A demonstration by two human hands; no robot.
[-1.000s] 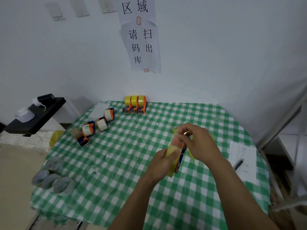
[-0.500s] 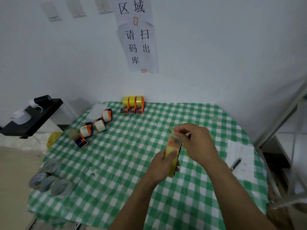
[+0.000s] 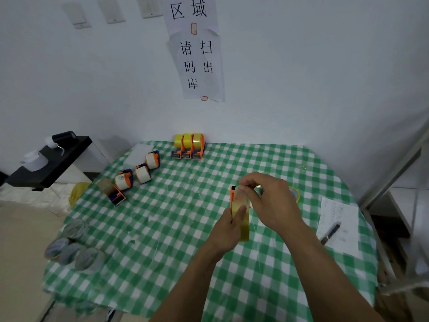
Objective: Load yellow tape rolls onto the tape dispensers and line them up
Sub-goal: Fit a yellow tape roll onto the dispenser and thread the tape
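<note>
Above the middle of the checked table my left hand (image 3: 228, 225) grips an orange tape dispenser (image 3: 232, 197) with a yellow tape roll (image 3: 243, 220) on it. My right hand (image 3: 269, 201) pinches the tape at the top of that roll. Three dispensers loaded with yellow tape (image 3: 189, 146) stand side by side at the table's far edge. Another yellow roll (image 3: 294, 194) lies on the cloth behind my right hand, mostly hidden.
Several dispensers with white rolls (image 3: 135, 176) lie scattered at the far left of the green checked table (image 3: 162, 228). Grey tape rolls (image 3: 74, 247) cluster at the left edge. A paper sheet (image 3: 339, 226) with a pen (image 3: 330, 233) lies at the right. A black side table (image 3: 51, 161) stands further left.
My right hand has shifted a little up along the top of the roll while my left hand keeps its hold on the dispenser. The view has moved slightly.
</note>
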